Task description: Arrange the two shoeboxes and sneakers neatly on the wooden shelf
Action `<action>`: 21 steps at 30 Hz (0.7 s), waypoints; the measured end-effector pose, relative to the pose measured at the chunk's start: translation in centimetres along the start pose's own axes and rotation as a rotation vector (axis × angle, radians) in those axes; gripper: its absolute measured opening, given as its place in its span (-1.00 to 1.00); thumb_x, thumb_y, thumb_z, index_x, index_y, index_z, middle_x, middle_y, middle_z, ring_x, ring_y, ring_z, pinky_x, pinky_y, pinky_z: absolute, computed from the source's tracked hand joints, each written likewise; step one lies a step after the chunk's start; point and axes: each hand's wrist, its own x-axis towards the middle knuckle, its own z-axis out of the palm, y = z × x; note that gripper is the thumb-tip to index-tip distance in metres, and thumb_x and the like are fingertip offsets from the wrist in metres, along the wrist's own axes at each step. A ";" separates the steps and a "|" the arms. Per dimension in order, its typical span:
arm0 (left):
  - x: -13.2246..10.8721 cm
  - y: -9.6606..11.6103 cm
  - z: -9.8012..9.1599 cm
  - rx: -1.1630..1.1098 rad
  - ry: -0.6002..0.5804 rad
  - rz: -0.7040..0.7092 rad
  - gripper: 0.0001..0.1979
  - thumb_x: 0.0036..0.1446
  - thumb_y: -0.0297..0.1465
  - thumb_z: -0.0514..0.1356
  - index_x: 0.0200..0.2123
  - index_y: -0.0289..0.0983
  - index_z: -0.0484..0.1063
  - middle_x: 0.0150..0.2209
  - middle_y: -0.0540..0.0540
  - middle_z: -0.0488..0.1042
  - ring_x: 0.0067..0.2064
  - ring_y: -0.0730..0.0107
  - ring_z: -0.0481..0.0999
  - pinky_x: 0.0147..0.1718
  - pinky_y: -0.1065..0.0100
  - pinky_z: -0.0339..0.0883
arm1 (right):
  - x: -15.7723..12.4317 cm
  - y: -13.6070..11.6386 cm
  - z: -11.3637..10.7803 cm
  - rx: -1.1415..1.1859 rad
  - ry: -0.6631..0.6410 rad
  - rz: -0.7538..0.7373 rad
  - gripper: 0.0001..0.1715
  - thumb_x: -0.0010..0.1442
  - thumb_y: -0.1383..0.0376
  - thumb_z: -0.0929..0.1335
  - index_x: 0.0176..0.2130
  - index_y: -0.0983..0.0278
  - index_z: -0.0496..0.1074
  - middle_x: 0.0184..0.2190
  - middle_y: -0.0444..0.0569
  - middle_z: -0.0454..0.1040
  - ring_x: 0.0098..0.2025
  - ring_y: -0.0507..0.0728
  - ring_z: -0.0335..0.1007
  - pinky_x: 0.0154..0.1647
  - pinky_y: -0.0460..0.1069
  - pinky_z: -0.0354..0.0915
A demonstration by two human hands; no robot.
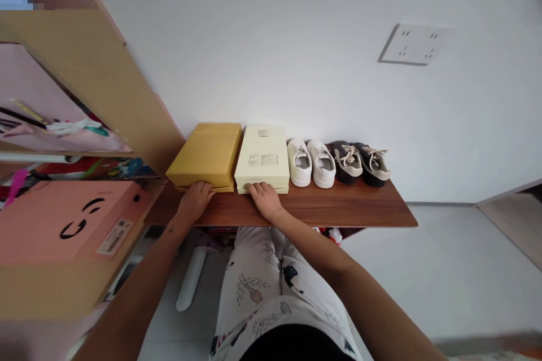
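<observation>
Two lidded shoeboxes lie side by side on a brown wooden tabletop. Fingers bent, my left hand (195,201) grips the front edge of the mustard-yellow shoebox (208,152). My right hand (265,199) has its fingers curled at the front edge of the cream shoebox (263,153), which has small print on its lid. Both lids are on, so the insides are hidden. Right of the boxes stands a pair of white sneakers (311,163), then a pair of dark sneakers (359,162) with beige toes and laces. All the toes point towards me.
The narrow wooden tabletop (339,206) runs along a white wall with a socket plate (417,44). At the left, a shelf unit (91,62) stands against the table's end, with a pink box (63,220) on it. A white cylinder (192,279) is below the tabletop.
</observation>
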 end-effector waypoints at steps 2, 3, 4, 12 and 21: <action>0.0 0.5 -0.3 -0.077 0.005 -0.033 -0.84 -0.03 -0.34 0.29 -0.50 -0.16 0.33 -0.38 -0.20 0.36 -0.09 -0.06 0.38 0.13 0.05 0.15 | -0.1 -0.4 0.4 0.007 -0.012 0.011 -0.72 0.39 0.42 0.21 -0.01 0.26 0.43 -0.15 0.10 0.48 -0.12 0.23 0.29 -0.10 0.09 0.24; 0.0 0.7 -0.5 -0.094 0.012 -0.047 -0.83 -0.04 -0.33 0.30 -0.51 -0.16 0.33 -0.38 -0.21 0.36 -0.07 -0.08 0.37 0.14 0.03 0.14 | -0.3 -0.6 0.4 0.015 -0.007 0.014 -0.74 0.39 0.42 0.22 -0.05 0.26 0.44 -0.12 0.11 0.47 -0.11 0.22 0.29 -0.08 0.09 0.23; 0.0 1.1 -0.8 -0.091 0.024 -0.058 -0.82 -0.04 -0.33 0.30 -0.52 -0.16 0.32 -0.39 -0.21 0.36 -0.05 -0.10 0.37 0.16 0.01 0.12 | -0.5 -0.7 0.3 0.026 0.011 0.017 -0.75 0.38 0.42 0.23 -0.07 0.26 0.45 -0.08 0.12 0.47 -0.08 0.22 0.29 -0.04 0.09 0.23; -0.5 11.6 1.5 -0.035 0.253 0.094 -0.88 0.14 -0.32 0.24 -0.25 -0.20 0.45 -0.16 -0.24 0.41 0.07 -0.06 0.38 0.17 -0.02 0.19 | -5.5 8.7 -5.0 0.185 0.450 0.401 -0.67 0.31 0.23 0.31 0.05 0.22 0.44 0.07 0.19 0.39 0.04 0.30 0.30 0.07 0.21 0.22; 6.6 29.8 16.4 -0.089 -0.227 -0.031 -0.65 0.22 -0.43 0.18 0.07 -0.41 0.39 0.06 -0.53 0.42 0.07 -0.16 0.50 -0.03 0.06 0.32 | -7.2 21.0 -8.3 0.417 0.437 0.602 -0.73 0.20 0.17 0.37 -0.46 0.19 0.28 -0.39 -0.05 0.34 -0.29 0.15 0.30 -0.11 0.08 0.31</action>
